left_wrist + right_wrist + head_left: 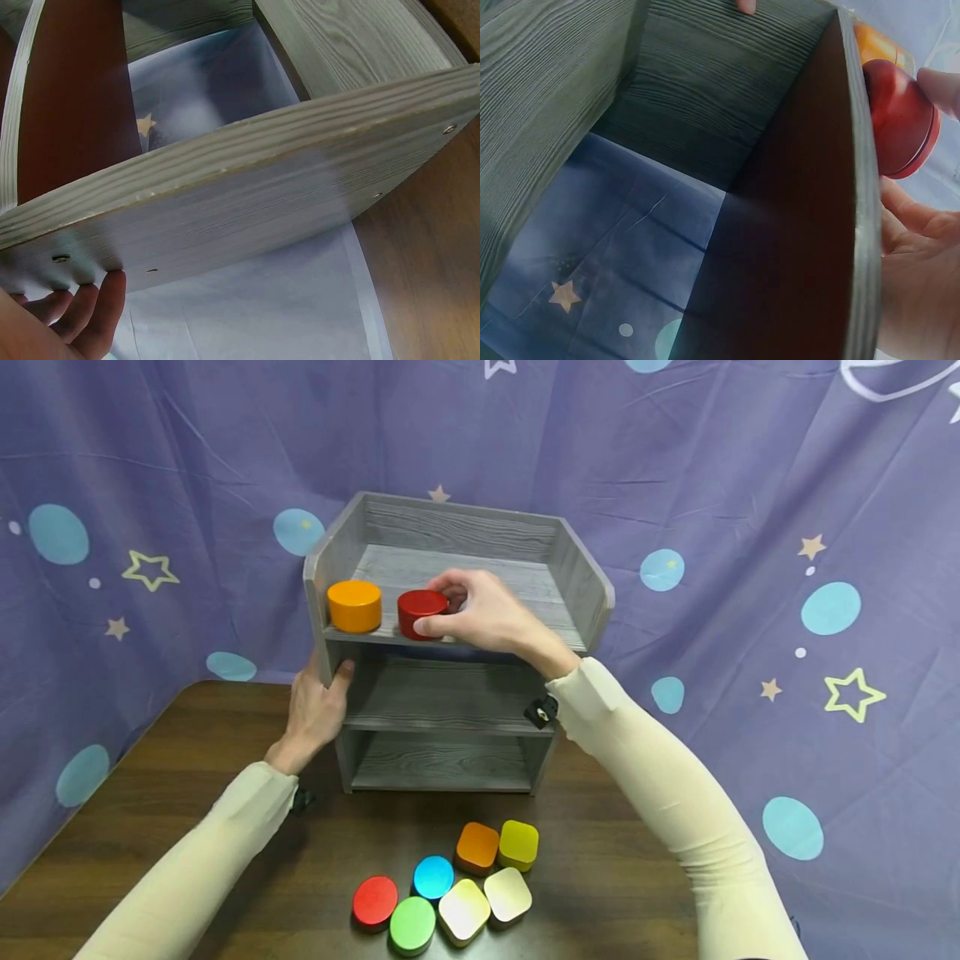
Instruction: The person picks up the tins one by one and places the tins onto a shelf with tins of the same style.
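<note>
My right hand (487,614) pinches a dark red round tin (422,613) between thumb and fingers at the front edge of the top shelf. Left of it stands an orange round tin (355,607) in the top corner of the grey wooden shelf unit (450,693). In the right wrist view the red tin (900,118) shows a lid seam, beyond the shelf board. My left hand (318,706) grips the unit's left side panel (225,202), thumb inside and fingertips (112,289) against the outer face.
On the wooden table (247,827) in front sit several tins: a red round one (375,902), a green one (412,925), a blue one (433,877), and square ones such as an orange tin (477,847) and a yellow tin (518,844). A purple curtain (712,485) hangs behind.
</note>
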`<state>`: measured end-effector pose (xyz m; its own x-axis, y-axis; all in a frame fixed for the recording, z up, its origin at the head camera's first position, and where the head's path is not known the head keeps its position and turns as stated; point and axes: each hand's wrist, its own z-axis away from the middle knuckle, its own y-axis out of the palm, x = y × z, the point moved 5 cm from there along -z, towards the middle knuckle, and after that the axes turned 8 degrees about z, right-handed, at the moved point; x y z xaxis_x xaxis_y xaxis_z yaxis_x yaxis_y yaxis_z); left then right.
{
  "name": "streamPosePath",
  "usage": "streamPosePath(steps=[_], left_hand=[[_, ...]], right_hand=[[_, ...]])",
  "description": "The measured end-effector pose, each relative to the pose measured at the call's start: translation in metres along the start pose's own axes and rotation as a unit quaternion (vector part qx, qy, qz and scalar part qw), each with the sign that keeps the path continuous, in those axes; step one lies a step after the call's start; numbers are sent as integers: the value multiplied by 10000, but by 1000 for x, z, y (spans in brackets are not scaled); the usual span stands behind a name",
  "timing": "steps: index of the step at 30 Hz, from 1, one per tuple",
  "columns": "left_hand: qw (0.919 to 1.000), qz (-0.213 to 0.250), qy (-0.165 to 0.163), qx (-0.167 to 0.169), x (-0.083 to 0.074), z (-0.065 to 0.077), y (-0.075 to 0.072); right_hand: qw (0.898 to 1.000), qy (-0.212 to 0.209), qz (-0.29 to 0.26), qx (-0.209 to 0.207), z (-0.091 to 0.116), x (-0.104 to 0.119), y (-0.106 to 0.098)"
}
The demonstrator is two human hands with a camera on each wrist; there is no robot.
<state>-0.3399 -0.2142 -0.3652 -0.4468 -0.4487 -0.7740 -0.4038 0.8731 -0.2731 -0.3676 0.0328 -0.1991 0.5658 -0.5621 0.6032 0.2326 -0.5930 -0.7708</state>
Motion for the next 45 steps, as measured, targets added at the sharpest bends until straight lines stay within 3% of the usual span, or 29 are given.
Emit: streamPosePath(steps=[21,38,45], left_hand=[[9999,-108,47,-32,-1,-1,1],[9999,-76,-121,14,-1,1,0],[9999,-99,-127,-20,0,1,0]], right_hand=[[9999,-44,-10,-146,-9,0,6],[9996,-124,76,-248,-10,-1,8],[9959,-225,-72,-869,5,-3,2]])
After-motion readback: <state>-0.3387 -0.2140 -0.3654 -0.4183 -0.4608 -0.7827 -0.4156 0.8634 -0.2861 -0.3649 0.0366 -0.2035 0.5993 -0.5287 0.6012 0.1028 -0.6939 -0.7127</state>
